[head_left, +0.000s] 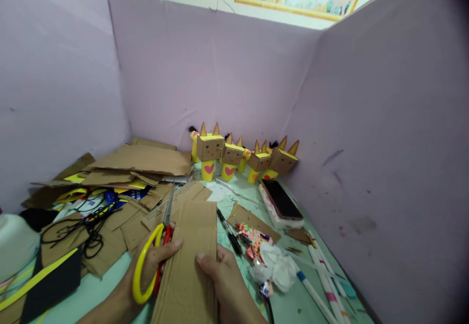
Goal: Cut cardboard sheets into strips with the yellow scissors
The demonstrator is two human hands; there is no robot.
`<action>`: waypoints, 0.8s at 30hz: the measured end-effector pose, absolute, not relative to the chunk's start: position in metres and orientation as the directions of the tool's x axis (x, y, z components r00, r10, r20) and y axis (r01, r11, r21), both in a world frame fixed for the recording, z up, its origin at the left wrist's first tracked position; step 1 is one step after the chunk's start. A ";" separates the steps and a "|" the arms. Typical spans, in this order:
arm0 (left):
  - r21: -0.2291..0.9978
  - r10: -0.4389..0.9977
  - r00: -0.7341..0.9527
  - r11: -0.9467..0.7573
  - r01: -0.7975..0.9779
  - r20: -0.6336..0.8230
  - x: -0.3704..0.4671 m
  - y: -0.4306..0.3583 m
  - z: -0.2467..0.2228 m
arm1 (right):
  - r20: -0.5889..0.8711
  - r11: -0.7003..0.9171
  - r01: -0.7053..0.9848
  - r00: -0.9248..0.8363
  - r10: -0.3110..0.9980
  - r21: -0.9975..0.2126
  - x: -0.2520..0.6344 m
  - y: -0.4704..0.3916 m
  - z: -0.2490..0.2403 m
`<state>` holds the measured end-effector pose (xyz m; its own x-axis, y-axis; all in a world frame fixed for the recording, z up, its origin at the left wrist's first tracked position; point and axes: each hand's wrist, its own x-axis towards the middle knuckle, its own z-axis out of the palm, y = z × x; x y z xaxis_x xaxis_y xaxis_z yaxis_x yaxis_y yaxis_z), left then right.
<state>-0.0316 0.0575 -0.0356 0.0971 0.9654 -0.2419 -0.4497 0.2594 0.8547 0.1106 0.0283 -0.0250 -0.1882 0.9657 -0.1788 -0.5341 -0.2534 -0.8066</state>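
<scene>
The left hand (156,260) is gripping the left edge of the card (190,265) with its thumb on the front face; its hidden fingers are presumably bracing the back. It is also carrying the scissors (168,211), blades pointing up, a hold that is probably sparing the need to set them down. The right hand (227,272) is pinching the right edge, thumb in front. This two-sided grip is likely steadying the card, which is standing at bottom centre of the frame, facing the viewer.

Just right of the card, the pen (230,231) is lying on the table (97,287). Farther right, the glue gun (252,236) is resting beside crumpled plastic (280,265), seemingly within easy reach. Markers (324,277) are lying at lower right, beside the wall. The phone (282,199) is resting on a white pack (270,211), possibly for protection.

The scrap pile (142,158) is occupying the left, apparently leaving the middle for handling. Yellow figures (208,148) are standing in a row at centre, near the back wall, probably out of the way.
</scene>
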 end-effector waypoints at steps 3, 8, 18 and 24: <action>0.868 0.972 0.076 0.233 -0.439 -0.222 -0.034 0.059 -0.039 | -0.172 -0.276 -0.534 -0.236 0.956 -0.799 0.111 0.029 -0.029; 0.889 0.979 -0.021 0.176 -0.423 -0.203 -0.037 0.061 -0.043 | -0.213 -0.384 -0.548 -0.351 0.912 -0.743 0.110 0.021 -0.025; 0.928 0.980 -0.164 0.048 -0.371 -0.116 -0.037 0.068 -0.040 | -0.249 -0.438 -0.501 -0.401 0.882 -0.746 0.107 0.012 -0.016; 0.881 0.988 -0.004 0.136 -0.454 -0.154 -0.032 0.069 -0.032 | -0.281 -0.436 -0.508 -0.354 0.892 -0.743 0.107 0.012 -0.016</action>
<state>-0.0319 0.0690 -0.0318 -0.0040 0.9880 -0.1543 -0.4535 0.1358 0.8808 0.1073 0.0121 -0.0158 -0.3545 0.8920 -0.2806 -0.5077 -0.4356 -0.7433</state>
